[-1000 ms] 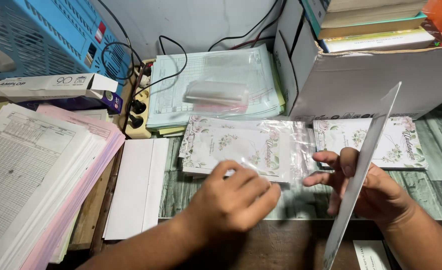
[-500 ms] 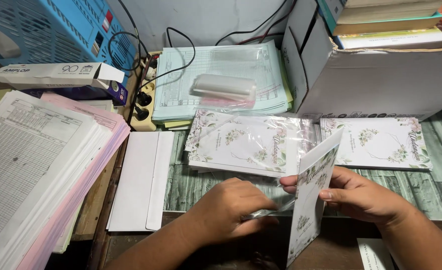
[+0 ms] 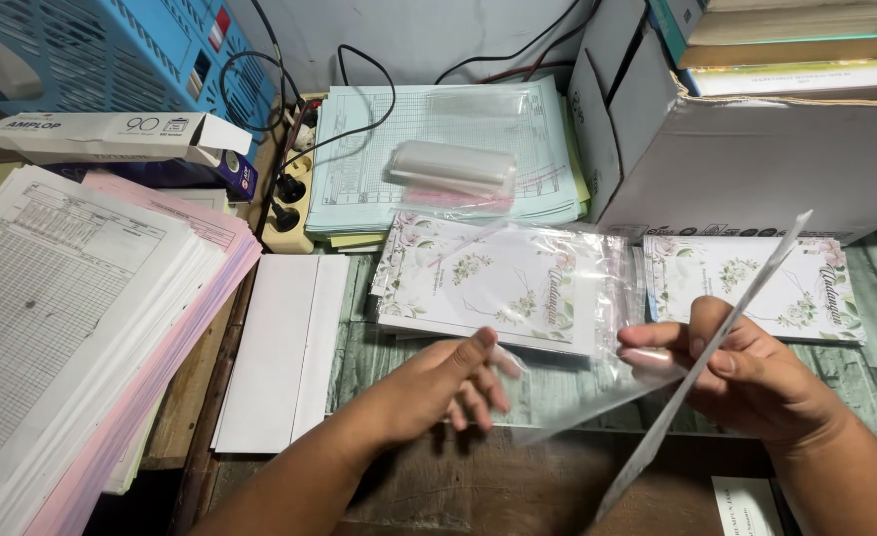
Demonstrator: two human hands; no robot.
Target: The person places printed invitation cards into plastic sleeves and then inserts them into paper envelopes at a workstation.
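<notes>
Far left there's a fat stack of printed sheets (image 3: 71,318), white on top and pink underneath, running off the near-left edge. Behind it sit a blue plastic basket (image 3: 101,50) and a long white carton (image 3: 111,137). Next over, a plain white envelope (image 3: 284,347) lies flat on the table (image 3: 379,357), with a power strip (image 3: 284,213) and black cables just past its far end.

The left hand (image 3: 448,387) comes in from the near side, forearm angled up toward the middle. Fingers are loosely curled and bunched, thumb on top, and the tips are pinching the left edge of a clear plastic sleeve (image 3: 577,382). The sleeve hangs between both hands, just above the table, right in front of a pile of floral cards (image 3: 503,283) already in their bags. Further back there's a stack of pale blue forms (image 3: 438,159) with a roll of clear bags (image 3: 453,169) lying on it.

The right hand (image 3: 756,382) reaches in from the near-right corner, knuckles toward the camera. Its fingers are pressed together gripping a card (image 3: 716,357) seen almost edge-on, tilted from near-middle up to far-right, and its fingertips also touch the sleeve's right edge. Beyond it lies another floral card (image 3: 756,283), and behind that a white cardboard box (image 3: 756,149) with books (image 3: 786,45) on top.
</notes>
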